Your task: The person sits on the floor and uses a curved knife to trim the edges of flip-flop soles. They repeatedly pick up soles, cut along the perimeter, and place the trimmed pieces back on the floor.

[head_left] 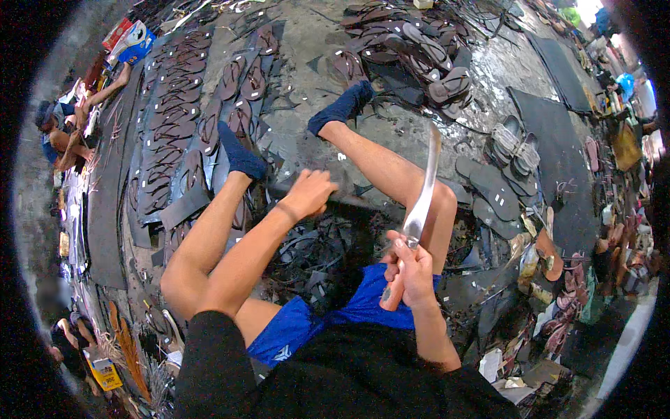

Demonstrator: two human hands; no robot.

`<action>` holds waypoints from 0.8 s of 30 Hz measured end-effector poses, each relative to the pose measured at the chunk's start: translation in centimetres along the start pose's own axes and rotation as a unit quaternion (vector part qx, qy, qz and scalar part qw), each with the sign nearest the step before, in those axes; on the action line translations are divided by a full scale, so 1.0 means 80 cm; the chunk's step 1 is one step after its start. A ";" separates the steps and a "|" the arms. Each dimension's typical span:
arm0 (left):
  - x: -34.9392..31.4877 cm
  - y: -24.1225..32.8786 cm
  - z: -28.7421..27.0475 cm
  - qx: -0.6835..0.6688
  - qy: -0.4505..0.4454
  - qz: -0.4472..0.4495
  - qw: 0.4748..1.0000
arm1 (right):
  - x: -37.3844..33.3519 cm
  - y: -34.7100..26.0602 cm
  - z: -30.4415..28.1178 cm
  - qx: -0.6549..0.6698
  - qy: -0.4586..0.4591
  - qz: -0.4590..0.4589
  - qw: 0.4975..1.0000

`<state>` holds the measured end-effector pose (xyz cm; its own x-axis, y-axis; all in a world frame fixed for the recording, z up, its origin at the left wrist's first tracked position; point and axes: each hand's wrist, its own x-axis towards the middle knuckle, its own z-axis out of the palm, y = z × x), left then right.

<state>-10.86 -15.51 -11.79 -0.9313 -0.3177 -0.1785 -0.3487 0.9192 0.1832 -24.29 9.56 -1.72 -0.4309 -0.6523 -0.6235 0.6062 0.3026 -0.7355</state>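
Grey floor (303, 43) is bearing sandals (450, 85) — right hand (417, 271) gripping a knife (420, 209), any slip risking the knee (445, 204) — left hand (308, 195) looking curled, hold unclear

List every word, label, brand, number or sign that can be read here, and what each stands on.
Yellow package: dark print, too small and blurred.
Blue box: pale markings, too blurred.
Blue shorts: white emblem, no readable word.
Black sheet: pale scrawl, illegible.
Sandals: white tags, too small to read.
Knife: no lettering visible.
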 end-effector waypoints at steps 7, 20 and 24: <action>-0.204 0.101 -0.142 -0.148 0.309 0.107 0.933 | 0.041 -0.041 0.012 -0.078 -0.098 -0.052 0.991; -0.254 0.174 -0.027 -0.809 0.332 -0.238 0.423 | 0.000 0.047 0.056 -0.133 -0.316 -0.047 0.938; -0.215 0.218 -0.048 -0.407 0.434 -0.321 0.737 | -0.051 0.057 0.073 -0.406 -0.112 -0.434 0.796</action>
<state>-1.29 5.07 -1.85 -0.1402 -0.9801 0.1408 -0.3653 0.1834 0.9126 -15.86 9.54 -0.94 -0.2655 -0.9410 0.2097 -0.5272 -0.0404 -0.8488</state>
